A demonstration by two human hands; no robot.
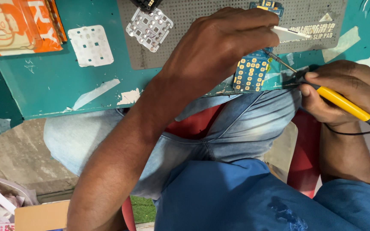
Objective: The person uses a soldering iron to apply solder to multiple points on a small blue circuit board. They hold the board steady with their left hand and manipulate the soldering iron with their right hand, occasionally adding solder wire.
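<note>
Your left hand (pixel 219 47) presses down on blue keypad circuit board (pixel 251 70), fingers pinching white strip (pixel 290 32). Board lies at near edge of teal workbench (pixel 52 81), partly on grey anti-slip mat (pixel 219 13). Your right hand (pixel 343 92) grips yellow soldering iron (pixel 341 102), tip at board's right edge. Metal keypad plate (pixel 149 28), white keypad membrane (pixel 91 45) well apart, left.

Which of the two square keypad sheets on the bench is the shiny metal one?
The metal sheet, lying on the grey perforated mat. The other, the white sheet, is matte and lies on the green bench.
</note>
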